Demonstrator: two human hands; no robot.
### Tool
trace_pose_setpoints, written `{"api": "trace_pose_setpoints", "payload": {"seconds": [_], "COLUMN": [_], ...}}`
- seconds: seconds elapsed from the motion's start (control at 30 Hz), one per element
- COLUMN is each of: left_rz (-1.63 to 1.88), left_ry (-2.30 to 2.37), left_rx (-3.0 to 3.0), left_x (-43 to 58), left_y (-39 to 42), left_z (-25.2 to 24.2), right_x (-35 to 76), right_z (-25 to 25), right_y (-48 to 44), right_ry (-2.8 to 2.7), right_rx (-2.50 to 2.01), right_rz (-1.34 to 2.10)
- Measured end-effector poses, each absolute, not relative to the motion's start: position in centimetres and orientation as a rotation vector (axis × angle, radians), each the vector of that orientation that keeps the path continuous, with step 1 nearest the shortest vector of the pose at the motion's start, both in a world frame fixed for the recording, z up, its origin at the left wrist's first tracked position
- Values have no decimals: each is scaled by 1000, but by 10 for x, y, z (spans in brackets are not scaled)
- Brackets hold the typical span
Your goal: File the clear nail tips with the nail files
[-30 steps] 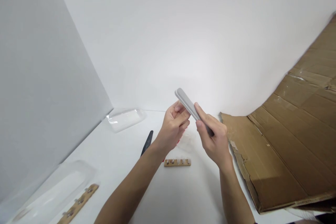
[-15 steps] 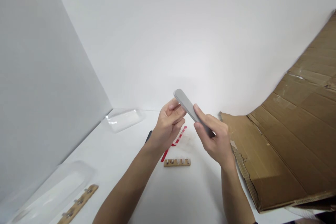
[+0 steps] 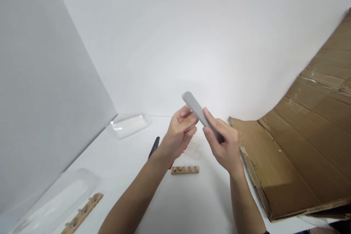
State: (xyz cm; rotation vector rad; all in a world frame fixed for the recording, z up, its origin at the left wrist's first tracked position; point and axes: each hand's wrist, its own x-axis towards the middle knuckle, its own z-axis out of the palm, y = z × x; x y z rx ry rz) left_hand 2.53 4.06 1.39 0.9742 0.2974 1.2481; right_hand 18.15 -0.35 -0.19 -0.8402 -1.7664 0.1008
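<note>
A flat grey bar with a rounded end [image 3: 195,106] is held tilted above the table, its upper end pointing up and left. My right hand [image 3: 223,139] is closed round its lower end, thumb on one side and fingers on the other. My left hand [image 3: 181,129] is beside the bar's left edge with curled fingers; whether its fingertips grip the bar or something small behind it is hidden. Below the hands lies a small wooden strip [image 3: 185,170] with several metal pegs. Red pieces [image 3: 171,163] show partly behind my left hand.
A dark slim object [image 3: 154,147] lies left of my left forearm. Clear plastic trays sit at the back left [image 3: 130,126] and front left [image 3: 59,201]. Near the front one is another pegged wooden strip [image 3: 82,214]. Folded cardboard [image 3: 279,168] fills the right side.
My left hand has moved slightly right along the bar, covering more of the red pieces and uncovering more of the dark object. The bar has shifted a little; my right hand still holds it.
</note>
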Motion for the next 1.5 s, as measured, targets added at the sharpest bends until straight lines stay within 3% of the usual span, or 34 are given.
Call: {"api": "trace_pose_setpoints", "payload": {"seconds": [0.53,0.83,1.2,1.5], "left_rz": [1305,1330,1007,1069], "left_ry": [367,553,480,461], "left_rx": [1074,1347,1373,1347], "left_x": [29,28,23,25], "left_y": [37,38,46,45], "left_z": [8,12,5,7], "right_x": [182,182,196,190], "right_z": [-4,4,11,8], "right_y": [-2,-2,0,4], "right_ry": [-1670,-1328,-1313,-1209], "right_rx": [-909,-893,-870,-820], "right_rz": [95,659,909,1030]}}
